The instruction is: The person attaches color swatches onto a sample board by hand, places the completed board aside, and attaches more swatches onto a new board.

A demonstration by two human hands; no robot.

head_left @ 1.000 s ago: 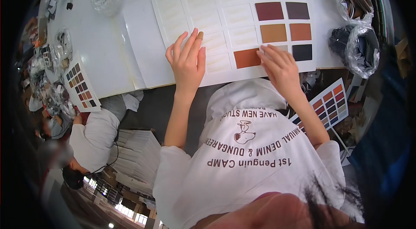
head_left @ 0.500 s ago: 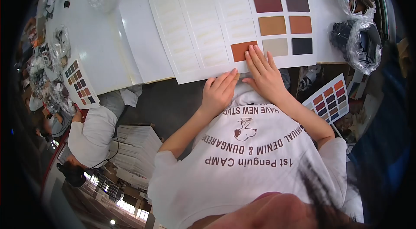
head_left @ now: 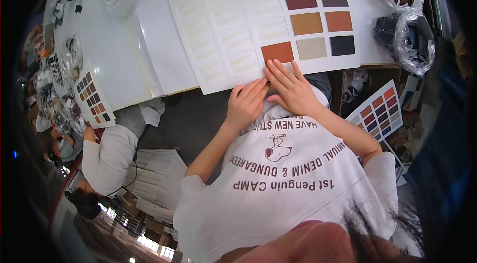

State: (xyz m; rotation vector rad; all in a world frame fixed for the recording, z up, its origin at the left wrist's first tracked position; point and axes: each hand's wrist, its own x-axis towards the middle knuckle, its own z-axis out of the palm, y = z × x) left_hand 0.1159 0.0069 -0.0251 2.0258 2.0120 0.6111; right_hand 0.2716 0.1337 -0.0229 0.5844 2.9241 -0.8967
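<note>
A large white sample card lies on the table, with rows of colored swatches on its right side and blank outlined spaces on its left. My right hand lies flat with fingers stretched out, its fingertips on the lower edge of the rust-orange swatch. Beside it, my left hand rests at the card's near edge, fingers extended close together and almost touching the right fingertips. Nothing shows in either hand. A beige swatch and a black swatch sit to the right in the same row.
Plastic bags of dark swatches sit at the table's right end. Another swatch card stands lower right. At left, a seated co-worker is near a smaller swatch card. A stack of white boards stands below the table.
My right hand has slid toward me, from the middle of the rust-orange swatch to its lower edge, uncovering more of it. My left hand has shifted slightly left. The view has moved slightly.
</note>
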